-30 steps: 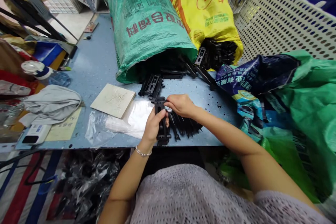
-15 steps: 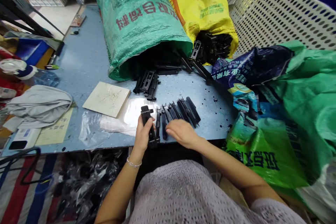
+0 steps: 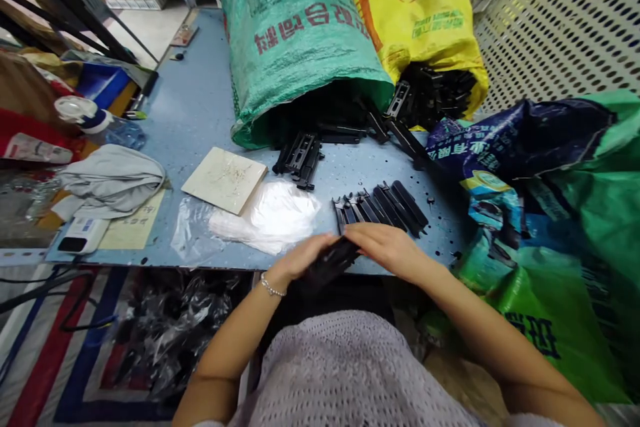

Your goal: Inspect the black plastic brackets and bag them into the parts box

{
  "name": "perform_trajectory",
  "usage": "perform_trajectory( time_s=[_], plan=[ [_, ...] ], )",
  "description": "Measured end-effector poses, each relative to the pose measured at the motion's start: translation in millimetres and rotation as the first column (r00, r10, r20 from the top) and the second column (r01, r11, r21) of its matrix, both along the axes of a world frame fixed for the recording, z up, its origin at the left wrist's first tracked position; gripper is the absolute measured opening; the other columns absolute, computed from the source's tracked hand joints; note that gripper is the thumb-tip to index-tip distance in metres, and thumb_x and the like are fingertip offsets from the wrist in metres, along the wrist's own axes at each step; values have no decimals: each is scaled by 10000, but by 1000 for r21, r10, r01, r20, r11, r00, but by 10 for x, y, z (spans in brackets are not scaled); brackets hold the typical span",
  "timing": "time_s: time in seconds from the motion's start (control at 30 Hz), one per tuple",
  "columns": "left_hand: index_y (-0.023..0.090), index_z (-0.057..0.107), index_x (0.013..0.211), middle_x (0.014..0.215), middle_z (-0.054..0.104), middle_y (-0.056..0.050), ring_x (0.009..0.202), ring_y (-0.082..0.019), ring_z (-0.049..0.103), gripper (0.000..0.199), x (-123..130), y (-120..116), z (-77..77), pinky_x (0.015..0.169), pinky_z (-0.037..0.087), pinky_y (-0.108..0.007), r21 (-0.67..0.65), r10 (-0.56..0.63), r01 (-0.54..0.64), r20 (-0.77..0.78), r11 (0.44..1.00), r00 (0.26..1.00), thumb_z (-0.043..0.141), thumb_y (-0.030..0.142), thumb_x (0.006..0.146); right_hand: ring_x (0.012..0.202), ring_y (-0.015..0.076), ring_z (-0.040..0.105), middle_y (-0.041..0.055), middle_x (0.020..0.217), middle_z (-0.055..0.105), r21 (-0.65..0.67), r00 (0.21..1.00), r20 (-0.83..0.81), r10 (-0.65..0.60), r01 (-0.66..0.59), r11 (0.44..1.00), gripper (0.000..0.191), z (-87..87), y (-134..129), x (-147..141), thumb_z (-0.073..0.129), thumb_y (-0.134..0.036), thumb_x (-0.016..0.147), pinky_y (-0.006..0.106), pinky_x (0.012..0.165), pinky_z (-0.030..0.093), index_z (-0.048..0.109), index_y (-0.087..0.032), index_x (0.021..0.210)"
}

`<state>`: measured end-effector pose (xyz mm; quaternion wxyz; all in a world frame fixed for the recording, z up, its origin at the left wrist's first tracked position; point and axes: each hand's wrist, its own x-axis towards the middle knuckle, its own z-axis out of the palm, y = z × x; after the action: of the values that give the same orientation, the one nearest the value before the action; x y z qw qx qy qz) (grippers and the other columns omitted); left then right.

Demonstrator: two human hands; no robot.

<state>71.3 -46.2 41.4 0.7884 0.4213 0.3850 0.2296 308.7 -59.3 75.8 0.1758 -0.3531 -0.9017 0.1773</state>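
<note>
Black plastic parts [image 3: 333, 261], somewhat blurred, are held between both hands at the table's front edge. My left hand [image 3: 307, 255] is closed on their left side. From the right, my right hand [image 3: 387, 245] grips their upper end, its fingers together. Just beyond the hands lies a row of several slim black parts [image 3: 395, 208] side by side on the blue table [image 3: 200, 97]. Farther back, a small stack of black slotted parts [image 3: 301, 157] sits by the mouth of a green sack [image 3: 305, 47].
A yellow sack [image 3: 420, 7] spills black parts at the back right. Plastic bags [image 3: 565, 213] crowd the right side. A beige tile [image 3: 225, 179], clear plastic film [image 3: 280, 213] and a grey cloth [image 3: 113, 180] lie to the left.
The view has shifted left. My left hand has moved right with its black part, now tilted, and my right hand has come from the row to meet it and grip there.
</note>
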Motion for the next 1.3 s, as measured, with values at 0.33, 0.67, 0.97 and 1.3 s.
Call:
perform_trajectory(
  time_s=[0.33, 0.67, 0.97, 1.3],
  plan=[
    [186, 655, 748, 894, 576, -58, 848, -204, 563, 90, -651, 173, -621, 805, 458, -342, 749, 648, -170, -409, 641, 643, 683, 260, 792, 977, 281, 714, 87, 985, 753, -795, 603, -376, -704, 180, 579, 347, -477, 132, -436, 599, -483, 911, 423, 819, 594, 688, -206, 1101],
    [178, 579, 774, 831, 664, -11, 833, -160, 649, 153, -985, 253, -448, 780, 482, -286, 480, 653, -532, -121, 698, 748, 713, 237, 729, 877, 224, 728, 70, 819, 757, -888, 264, -361, -894, -391, 243, 350, -771, 463, -1535, 767, -495, 759, 337, 808, 583, 653, -174, 838],
    [180, 727, 952, 1020, 705, -73, 964, -199, 670, 178, -1096, 165, -281, 858, 540, -333, 715, 593, -253, -272, 652, 758, 580, 187, 852, 1001, 254, 702, 95, 939, 755, -826, 262, -461, -848, -475, 302, 345, -645, 274, -1450, 691, -495, 842, 395, 924, 539, 691, -163, 935],
    [179, 649, 1259, 1268, 642, -113, 1167, -245, 599, 467, -1254, 103, -307, 1025, 503, -421, 830, 625, 188, -525, 524, 578, 472, 43, 848, 504, 136, 619, 62, 756, 720, -920, 631, -373, -680, -347, 183, 368, -549, -14, -1210, 602, -540, 874, 220, 434, 397, 619, -172, 887]
  ],
)
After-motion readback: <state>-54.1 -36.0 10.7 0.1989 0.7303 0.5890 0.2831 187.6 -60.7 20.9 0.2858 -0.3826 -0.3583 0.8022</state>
